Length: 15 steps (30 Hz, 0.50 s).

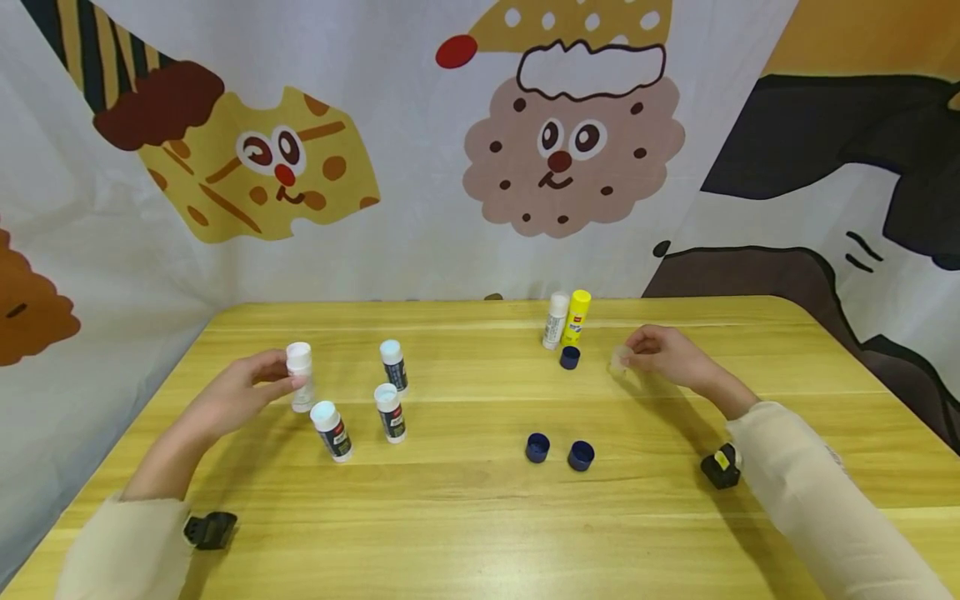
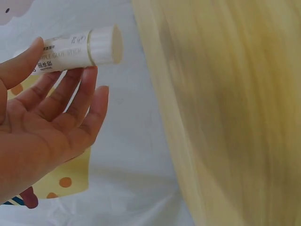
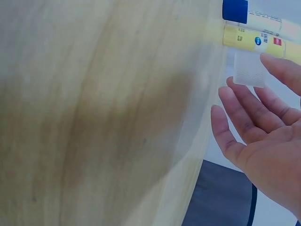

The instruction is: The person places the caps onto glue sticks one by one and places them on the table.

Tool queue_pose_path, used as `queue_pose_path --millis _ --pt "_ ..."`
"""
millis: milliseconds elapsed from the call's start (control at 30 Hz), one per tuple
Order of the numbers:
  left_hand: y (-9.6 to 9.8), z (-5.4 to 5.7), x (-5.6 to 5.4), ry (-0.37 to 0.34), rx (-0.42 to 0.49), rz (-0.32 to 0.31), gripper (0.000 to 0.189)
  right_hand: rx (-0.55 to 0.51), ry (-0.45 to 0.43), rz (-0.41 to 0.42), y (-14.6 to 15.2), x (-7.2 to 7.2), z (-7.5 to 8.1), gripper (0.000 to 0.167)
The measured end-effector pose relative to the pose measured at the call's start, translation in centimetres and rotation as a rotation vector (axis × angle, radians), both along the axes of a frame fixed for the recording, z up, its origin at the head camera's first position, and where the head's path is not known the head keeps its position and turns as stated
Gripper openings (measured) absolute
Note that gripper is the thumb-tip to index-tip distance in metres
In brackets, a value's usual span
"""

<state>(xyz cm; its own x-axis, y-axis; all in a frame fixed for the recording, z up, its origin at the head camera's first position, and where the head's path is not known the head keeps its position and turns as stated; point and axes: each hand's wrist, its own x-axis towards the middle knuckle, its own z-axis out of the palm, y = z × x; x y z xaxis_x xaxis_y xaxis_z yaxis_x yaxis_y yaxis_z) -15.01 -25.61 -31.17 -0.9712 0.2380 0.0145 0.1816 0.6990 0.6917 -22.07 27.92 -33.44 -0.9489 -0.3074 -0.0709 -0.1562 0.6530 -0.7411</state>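
Observation:
On the left side of the table, my left hand (image 1: 243, 392) grips a white glue stick (image 1: 300, 387) between thumb and fingers. The left wrist view shows black print on its barrel (image 2: 61, 53). My right hand (image 1: 663, 358), at the right, pinches a translucent ribbed cap (image 3: 249, 69) between thumb and fingertips, close to the tabletop. Nearest the left hand stand glue sticks with dark labels and white tops: one in front (image 1: 332, 431), one to the right (image 1: 390, 412) and one farther back (image 1: 393, 364). A dark blue cap (image 1: 570, 358) lies left of the right hand.
Behind that blue cap, a white glue stick (image 1: 555, 320) and a yellow glue stick (image 1: 576, 317) stand side by side. Two more dark blue caps, one (image 1: 537, 448) left of the other (image 1: 581, 456), sit mid-table. A printed cloth (image 1: 420, 250) hangs behind the wooden table (image 1: 465, 517).

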Motion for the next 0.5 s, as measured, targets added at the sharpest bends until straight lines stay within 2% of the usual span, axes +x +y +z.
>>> queue_pose_path --millis 500 --pt "0.8 1.1 1.5 0.047 0.001 0.028 0.038 0.031 0.076 0.011 -0.1 0.8 0.2 0.029"
